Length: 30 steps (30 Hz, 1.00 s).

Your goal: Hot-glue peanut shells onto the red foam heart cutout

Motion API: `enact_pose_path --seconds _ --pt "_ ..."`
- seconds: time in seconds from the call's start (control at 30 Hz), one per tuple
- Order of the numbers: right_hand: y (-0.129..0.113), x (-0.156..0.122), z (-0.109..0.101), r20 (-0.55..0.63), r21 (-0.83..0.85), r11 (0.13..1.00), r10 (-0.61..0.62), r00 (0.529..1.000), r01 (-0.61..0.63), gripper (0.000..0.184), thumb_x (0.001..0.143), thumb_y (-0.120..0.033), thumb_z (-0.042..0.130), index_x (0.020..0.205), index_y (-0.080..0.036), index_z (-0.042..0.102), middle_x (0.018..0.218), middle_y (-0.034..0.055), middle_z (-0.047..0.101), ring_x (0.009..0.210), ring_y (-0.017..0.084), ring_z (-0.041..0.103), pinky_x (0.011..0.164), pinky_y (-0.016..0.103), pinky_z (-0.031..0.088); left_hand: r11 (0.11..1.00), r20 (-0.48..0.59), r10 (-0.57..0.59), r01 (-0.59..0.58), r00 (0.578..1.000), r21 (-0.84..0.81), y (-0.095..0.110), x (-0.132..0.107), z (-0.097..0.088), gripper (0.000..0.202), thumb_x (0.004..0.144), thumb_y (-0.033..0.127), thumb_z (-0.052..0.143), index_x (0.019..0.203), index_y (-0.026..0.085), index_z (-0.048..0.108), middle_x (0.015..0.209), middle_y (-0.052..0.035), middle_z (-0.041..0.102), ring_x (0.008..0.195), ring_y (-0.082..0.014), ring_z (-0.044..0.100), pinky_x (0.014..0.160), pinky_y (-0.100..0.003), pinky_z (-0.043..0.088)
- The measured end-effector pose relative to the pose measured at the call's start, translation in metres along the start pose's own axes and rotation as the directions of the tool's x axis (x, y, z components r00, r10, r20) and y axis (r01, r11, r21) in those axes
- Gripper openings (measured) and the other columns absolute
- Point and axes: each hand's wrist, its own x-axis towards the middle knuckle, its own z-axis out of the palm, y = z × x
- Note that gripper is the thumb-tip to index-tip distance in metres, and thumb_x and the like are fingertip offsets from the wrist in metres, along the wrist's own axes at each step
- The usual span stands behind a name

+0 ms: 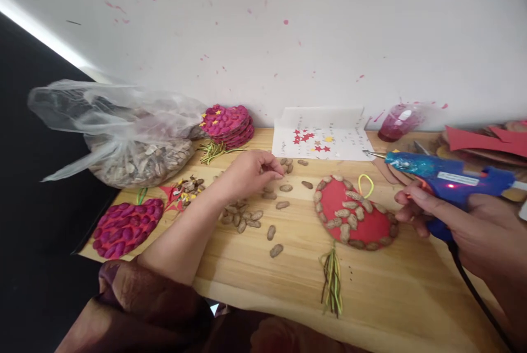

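In my right hand (457,227) is a blue hot glue gun (436,180), its metal nozzle pointing left and a small red light showing on its side. My left hand (255,172) reaches over the scattered peanuts (242,216), thumb and fingers pinched together; whatever lies between the tips is too hidden to name. Between my hands rests a red lantern-shaped cutout (333,202) with peanuts around its edge and several more across its middle. A yellow loop (365,185) sticks out at its top, and a green and brown yarn tassel (331,281) hangs from its lower side.
Left on the wooden table are a pink-painted shell ornament (127,227), a stack of similar ornaments (228,125) and a plastic bag of shells (140,161). Against the wall stand paper with stars (323,136) and a pink-stained cup (397,122). Red cutouts (486,141) lie right.
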Motion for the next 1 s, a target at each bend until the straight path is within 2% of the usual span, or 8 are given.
enact_pose_path --seconds 0.07,0.17,0.27,0.43,0.63,0.83,1.0 --pt "-0.006 -0.002 0.003 0.024 0.078 0.996 0.041 0.999 -0.042 0.033 0.064 -0.057 0.087 0.077 -0.029 0.076 0.066 0.0075 0.072 0.057 0.025 0.065 0.043 0.034 0.048 0.984 0.036 0.127 -0.131 0.991 0.123 0.01 -0.003 0.012 0.008 0.085 0.016 0.067 0.082 0.019 0.074 0.083 -0.0011 0.074 0.082 -0.0171 0.065 0.078 -0.029 0.048" --pt "-0.006 -0.004 0.004 0.018 0.114 0.993 0.034 0.999 -0.036 0.034 0.067 -0.055 0.087 0.076 -0.025 0.077 0.066 0.0081 0.072 0.058 0.022 0.065 0.043 0.03 0.047 0.921 0.141 0.295 -0.321 0.945 0.221 0.018 -0.008 0.028 0.012 0.09 0.013 0.063 0.084 0.019 0.073 0.085 -0.0034 0.072 0.089 -0.0196 0.064 0.085 -0.032 0.048" --pt "-0.006 -0.005 0.003 0.03 0.115 0.993 0.022 0.999 -0.025 0.032 0.07 -0.053 0.085 0.076 -0.022 0.076 0.067 0.0067 0.072 0.056 0.019 0.064 0.043 0.028 0.046 0.877 0.248 0.367 -0.422 0.897 0.23 0.021 -0.01 0.037 0.014 0.094 0.014 0.06 0.087 0.018 0.072 0.087 -0.0047 0.07 0.088 -0.0192 0.063 0.085 -0.032 0.049" --pt "-0.009 -0.007 0.005 0.029 0.167 0.985 0.03 0.999 -0.035 0.03 0.071 -0.046 0.085 0.077 -0.02 0.073 0.074 0.005 0.074 0.057 0.017 0.066 0.042 0.026 0.046 0.863 0.29 0.397 -0.462 0.871 0.205 0.018 -0.009 0.037 0.013 0.095 0.018 0.061 0.09 0.019 0.073 0.091 -0.0048 0.07 0.09 -0.0191 0.063 0.086 -0.031 0.049" --pt "-0.007 -0.007 0.005 0.053 0.188 0.982 -0.003 0.999 -0.007 0.023 0.076 -0.041 0.084 0.083 -0.022 0.074 0.076 0.0031 0.073 0.06 0.018 0.069 0.041 0.024 0.046 0.87 0.175 0.366 -0.403 0.914 0.286 0.011 -0.006 0.023 0.015 0.096 0.025 0.06 0.089 0.019 0.071 0.087 -0.0043 0.071 0.088 -0.0201 0.063 0.084 -0.033 0.049" --pt "-0.013 -0.009 0.006 0.056 0.188 0.982 0.012 0.998 -0.022 0.025 0.074 -0.04 0.084 0.079 -0.019 0.072 0.074 0.0036 0.072 0.056 0.015 0.066 0.041 0.023 0.046 0.845 0.243 0.429 -0.482 0.87 0.232 0.014 -0.008 0.028 0.02 0.096 0.016 0.053 0.09 0.019 0.072 0.088 -0.0044 0.069 0.086 -0.0181 0.063 0.083 -0.031 0.049" --pt "-0.016 -0.009 0.007 0.049 0.19 0.981 0.025 0.999 -0.034 0.029 0.073 -0.042 0.085 0.081 -0.018 0.071 0.076 0.0034 0.071 0.057 0.016 0.068 0.04 0.023 0.045 0.846 0.265 0.424 -0.483 0.866 0.225 0.017 -0.009 0.032 0.017 0.095 0.016 0.056 0.09 0.02 0.073 0.089 -0.0052 0.07 0.088 -0.0191 0.064 0.086 -0.033 0.05"
